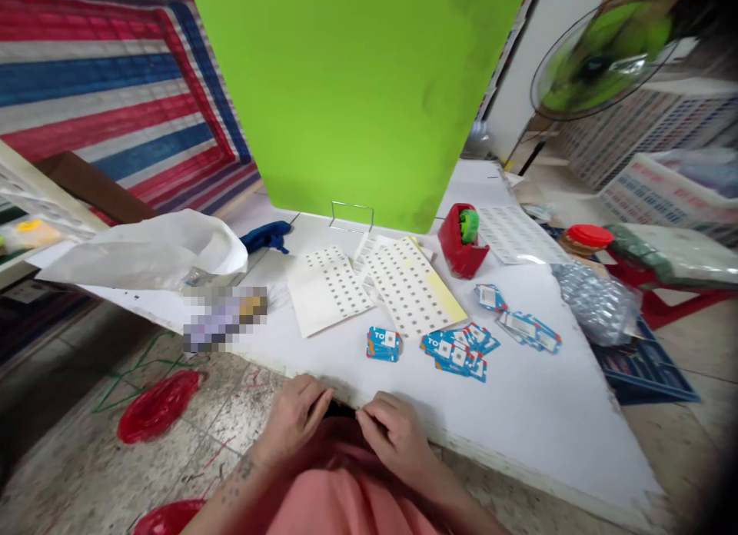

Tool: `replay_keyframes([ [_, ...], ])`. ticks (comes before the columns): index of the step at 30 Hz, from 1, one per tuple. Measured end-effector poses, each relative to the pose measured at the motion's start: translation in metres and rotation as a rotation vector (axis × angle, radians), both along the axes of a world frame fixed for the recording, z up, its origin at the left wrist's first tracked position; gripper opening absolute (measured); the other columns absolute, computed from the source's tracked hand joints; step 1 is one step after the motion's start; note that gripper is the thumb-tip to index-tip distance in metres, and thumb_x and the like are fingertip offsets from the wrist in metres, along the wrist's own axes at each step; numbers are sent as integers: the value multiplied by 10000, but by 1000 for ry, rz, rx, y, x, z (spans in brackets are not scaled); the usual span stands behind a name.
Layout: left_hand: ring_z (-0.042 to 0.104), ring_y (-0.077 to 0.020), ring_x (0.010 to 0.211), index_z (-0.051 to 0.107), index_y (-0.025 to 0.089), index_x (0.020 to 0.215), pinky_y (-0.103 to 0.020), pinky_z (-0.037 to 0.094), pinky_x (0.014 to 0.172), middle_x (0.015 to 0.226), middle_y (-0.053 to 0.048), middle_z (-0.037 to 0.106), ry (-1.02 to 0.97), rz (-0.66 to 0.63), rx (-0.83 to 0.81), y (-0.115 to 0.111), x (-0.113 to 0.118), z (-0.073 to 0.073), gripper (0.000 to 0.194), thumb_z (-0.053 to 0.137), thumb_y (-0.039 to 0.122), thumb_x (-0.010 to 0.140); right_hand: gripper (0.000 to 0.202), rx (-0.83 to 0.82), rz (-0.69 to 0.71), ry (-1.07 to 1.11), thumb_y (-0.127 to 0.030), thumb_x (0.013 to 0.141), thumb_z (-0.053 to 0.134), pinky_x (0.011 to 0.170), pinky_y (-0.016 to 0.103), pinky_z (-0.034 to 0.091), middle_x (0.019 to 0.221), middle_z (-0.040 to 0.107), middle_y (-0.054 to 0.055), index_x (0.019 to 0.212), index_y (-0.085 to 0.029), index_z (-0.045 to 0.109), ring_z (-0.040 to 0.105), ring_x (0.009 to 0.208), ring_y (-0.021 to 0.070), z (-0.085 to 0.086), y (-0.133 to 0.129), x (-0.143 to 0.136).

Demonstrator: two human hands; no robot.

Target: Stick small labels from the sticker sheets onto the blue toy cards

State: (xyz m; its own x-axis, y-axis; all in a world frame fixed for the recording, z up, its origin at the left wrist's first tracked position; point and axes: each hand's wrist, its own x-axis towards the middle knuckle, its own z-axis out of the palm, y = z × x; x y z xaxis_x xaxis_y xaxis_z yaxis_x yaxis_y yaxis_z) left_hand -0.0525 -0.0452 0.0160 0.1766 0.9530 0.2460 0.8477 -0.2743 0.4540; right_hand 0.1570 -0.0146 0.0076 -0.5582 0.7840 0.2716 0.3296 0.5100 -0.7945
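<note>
And here on the table, from the sheets in the middle, it's the card stack just off at six o'clock and the card pile over at four. Round at two to three sits the tape dispenser, with the plastic bag out at nine to ten. Up at twelve, the board stands behind the wire stand!

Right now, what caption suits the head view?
Left hand and right hand near a white table, blue cards lying beyond.
</note>
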Motion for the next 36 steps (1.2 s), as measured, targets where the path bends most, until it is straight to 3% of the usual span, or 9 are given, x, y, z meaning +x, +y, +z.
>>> replay_keyframes([
  [5, 504, -159, 695, 562, 170, 803, -276, 404, 654, 712, -32, 538, 54, -12, 252, 34, -31, -2, 173, 455, 250, 912, 337, -93, -160, 56, -282, 928, 413, 568, 237, 321, 607, 525, 5, 651, -159, 561, 488, 586, 108, 2, 2, -1],
  [10, 495, -147, 618, 523, 186, 684, -267, 372, 598, 632, -6, 498, 122, -78, 221, 58, -52, -7, 286, 414, 269, 936, 383, -182, -355, 88, -349, 933, 394, 545, 232, 347, 587, 530, -1, 702, -156, 630, 495, 551, 113, 4, 4, -6],
  [15, 527, -178, 656, 529, 205, 678, -301, 370, 635, 648, -12, 550, 238, -77, 204, 63, -46, -15, 299, 417, 309, 935, 383, -190, -424, 13, -380, 919, 416, 547, 230, 364, 584, 536, -3, 701, -160, 640, 493, 555, 119, 7, 3, -12],
  [27, 544, -193, 704, 555, 210, 729, -312, 368, 663, 694, -26, 593, 217, -116, 189, 62, -49, -12, 288, 394, 315, 943, 360, -247, -502, -43, -392, 894, 447, 522, 227, 363, 565, 507, -12, 694, -157, 633, 470, 541, 115, 6, 5, -17],
  [32, 536, -196, 701, 561, 209, 733, -322, 370, 672, 689, -26, 583, 191, -143, 197, 61, -51, -11, 274, 405, 299, 939, 267, -145, -456, -200, -369, 863, 511, 547, 242, 416, 621, 563, 3, 720, -172, 622, 516, 570, 130, 14, 13, -13],
  [34, 533, -197, 703, 565, 210, 742, -324, 369, 676, 693, -25, 583, 177, -154, 200, 61, -51, -11, 257, 415, 291, 934, 199, 8, -422, -300, -349, 849, 543, 656, 293, 471, 751, 622, 44, 874, -182, 649, 575, 692, 171, 23, 28, -6],
  [36, 529, -200, 703, 564, 212, 743, -326, 367, 675, 692, -24, 580, 167, -155, 205, 62, -51, -12, 245, 426, 289, 930, 321, 171, -358, -408, -341, 823, 590, 839, 388, 464, 1003, 634, 103, 1111, -199, 603, 579, 935, 237, 33, 47, 1],
])
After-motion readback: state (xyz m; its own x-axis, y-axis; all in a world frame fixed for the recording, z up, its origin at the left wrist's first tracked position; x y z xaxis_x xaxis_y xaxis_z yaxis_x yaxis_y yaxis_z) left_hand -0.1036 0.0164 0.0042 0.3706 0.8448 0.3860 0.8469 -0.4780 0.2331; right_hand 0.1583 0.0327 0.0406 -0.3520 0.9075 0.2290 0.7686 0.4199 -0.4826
